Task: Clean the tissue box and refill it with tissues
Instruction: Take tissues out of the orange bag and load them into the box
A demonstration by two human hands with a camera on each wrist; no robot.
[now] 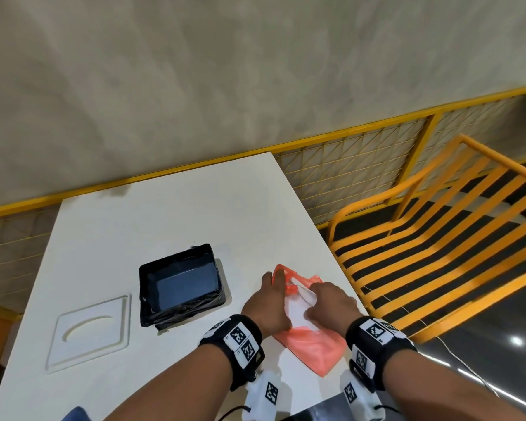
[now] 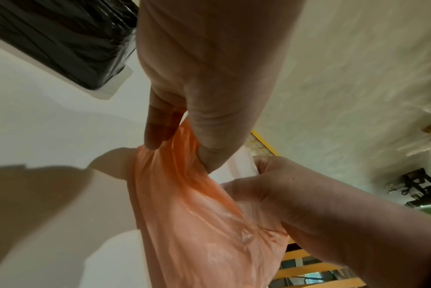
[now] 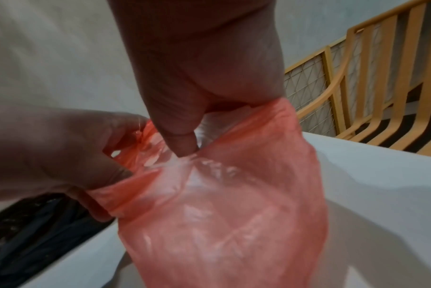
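Note:
An orange plastic bag (image 1: 315,344) with white tissues (image 1: 302,294) showing at its mouth lies on the white table (image 1: 164,214), near its right edge. My left hand (image 1: 278,281) pinches the left rim of the bag's mouth between thumb and fingers (image 2: 157,134). On the opposite rim my right hand (image 1: 315,296) grips the bag (image 3: 222,214), thumb (image 3: 182,140) dipped into the opening. The two hands hold the mouth apart. The black tissue box (image 1: 181,285) stands open and empty left of the hands. Its white lid (image 1: 90,329) lies flat further left.
An orange slatted bench (image 1: 438,238) stands right of the table. A yellow mesh railing (image 1: 346,165) and a grey wall run behind the table. A thin cable (image 1: 456,357) trails over the dark floor at the right.

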